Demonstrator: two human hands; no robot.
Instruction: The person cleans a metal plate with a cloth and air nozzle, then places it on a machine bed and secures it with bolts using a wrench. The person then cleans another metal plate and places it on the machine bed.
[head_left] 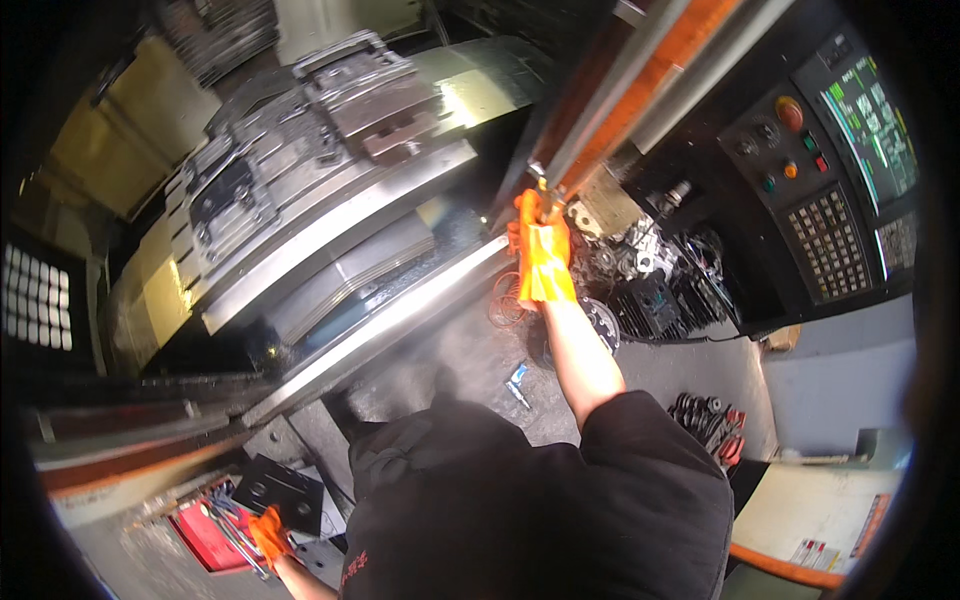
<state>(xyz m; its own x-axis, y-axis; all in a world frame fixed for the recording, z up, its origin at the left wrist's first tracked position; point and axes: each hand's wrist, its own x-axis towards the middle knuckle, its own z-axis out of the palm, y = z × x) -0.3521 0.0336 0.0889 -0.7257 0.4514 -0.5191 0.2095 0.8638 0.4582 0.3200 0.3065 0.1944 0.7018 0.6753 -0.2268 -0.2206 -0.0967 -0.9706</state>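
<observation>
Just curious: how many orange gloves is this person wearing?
2: the right glove grips the machine door handle up ahead; the left glove reaches metal tools at the red tray, lower left.

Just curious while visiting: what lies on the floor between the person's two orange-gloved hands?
In the head view, between the left hand and right hand lie grey floor, the person's dark-clothed body and a small blue-and-silver tool.

The right hand [541, 250] covers the door handle it grips; the handle's shape cannot be told. The left hand [268, 531] (gloved, low in frame) touches thin tools [232, 528], too small to identify. The screen [872, 115] is unreadable and partly cut off.
</observation>
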